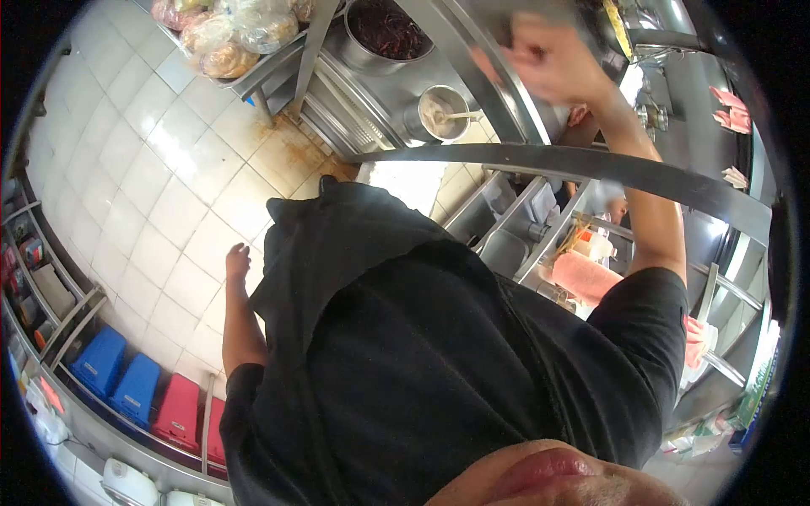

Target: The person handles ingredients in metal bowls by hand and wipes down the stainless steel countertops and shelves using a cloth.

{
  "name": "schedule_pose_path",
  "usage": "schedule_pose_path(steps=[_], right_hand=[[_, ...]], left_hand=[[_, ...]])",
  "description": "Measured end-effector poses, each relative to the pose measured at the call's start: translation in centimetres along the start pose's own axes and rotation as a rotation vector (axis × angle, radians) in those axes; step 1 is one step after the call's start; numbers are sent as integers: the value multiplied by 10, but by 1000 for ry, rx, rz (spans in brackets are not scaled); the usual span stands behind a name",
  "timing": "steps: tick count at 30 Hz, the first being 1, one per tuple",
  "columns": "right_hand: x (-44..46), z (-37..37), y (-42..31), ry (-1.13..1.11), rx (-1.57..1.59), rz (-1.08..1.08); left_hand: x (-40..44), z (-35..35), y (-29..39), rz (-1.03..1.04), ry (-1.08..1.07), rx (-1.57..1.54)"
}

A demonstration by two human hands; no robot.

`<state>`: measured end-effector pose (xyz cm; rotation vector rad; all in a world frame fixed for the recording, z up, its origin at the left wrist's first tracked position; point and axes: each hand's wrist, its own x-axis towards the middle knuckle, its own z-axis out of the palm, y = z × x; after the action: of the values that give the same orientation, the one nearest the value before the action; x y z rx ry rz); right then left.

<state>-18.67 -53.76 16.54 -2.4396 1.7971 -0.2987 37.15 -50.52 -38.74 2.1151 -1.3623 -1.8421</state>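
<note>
The right hand (pixel 553 63) is blurred; what its fingers touch, if anything, is hard to tell. Left of that grip, the top edge cuts off the pot (pixel 386 61) and bagged items (pixel 224 38). Below the left hand (pixel 239 263), lettering on the blue bins (pixel 135 386) is unreadably small.

Blue bins (pixel 135 385) and red bins (pixel 179 410) line a rack (pixel 73 327) at eight o'clock; plastic bags (pixel 263 27) sit on a tray (pixel 272 65) at eleven; a pink towel (pixel 584 277) lies at three.

Shirt (pixel 422 371) showing solid black, apron (pixel 363 221) matching. Floor tiles (pixel 169 198) running off-white with darker grid lines. Bins splitting: blue bins (pixel 99 361), red bins (pixel 178 409). Rolled towel (pixel 582 277) showing salmon pink. Pot contents (pixel 388 32) reading dark red-brown.
</note>
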Motion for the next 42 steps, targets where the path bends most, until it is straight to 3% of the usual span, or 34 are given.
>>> schedule_pose_path(steps=[2, 3, 5, 8, 13, 18, 19, 22, 25, 28, 31, 33, 36, 38, 39, 42], right_hand=[[19, -1, 11, 12, 9, 178], [31, 0, 16, -30, -23, 251], [48, 2, 23, -124, -86, 397], [35, 12, 16, -71, 26, 528], [-14, 10, 32, -118, -58, 335], [17, 21, 24, 49, 182, 442], [35, 14, 9, 8, 25, 529], [39, 14, 13, -23, 13, 454], [2, 0, 23, -210, -34, 436], [-37, -21, 26, -404, -123, 181], [-54, -42, 9, -226, -137, 82], [-74, -34, 12, -107, -69, 317], [-83, -32, 6, -125, 31, 672], [-79, -27, 1, -78, 191, 734], [-71, -31, -4, -163, 190, 701], [-70, -31, 47, 11, 331, 528]], left_hand=[[5, -1, -22, 6, -65, -32], [-3, -1, -14, 9, -46, 93], [-8, -1, -7, -19, -30, 32], [-16, -6, 18, -5, 20, -24], [-21, -7, 34, 77, 114, -180], [28, 5, -38, 83, 12, 168], [23, 6, -33, 88, 4, 177], [18, 6, -16, 88, 6, 177], [23, 2, -2, 160, 38, 103], [6, -3, 28, 146, 64, -17], [0, -6, 31, 148, 90, -50], [0, -10, 23, 163, 77, -4], [-1, -10, 13, 89, 19, 37], [-1, -11, 12, 76, 2, 75], [-3, -11, 16, 73, -2, 77], [-2, -14, 33, 84, -9, 17]])
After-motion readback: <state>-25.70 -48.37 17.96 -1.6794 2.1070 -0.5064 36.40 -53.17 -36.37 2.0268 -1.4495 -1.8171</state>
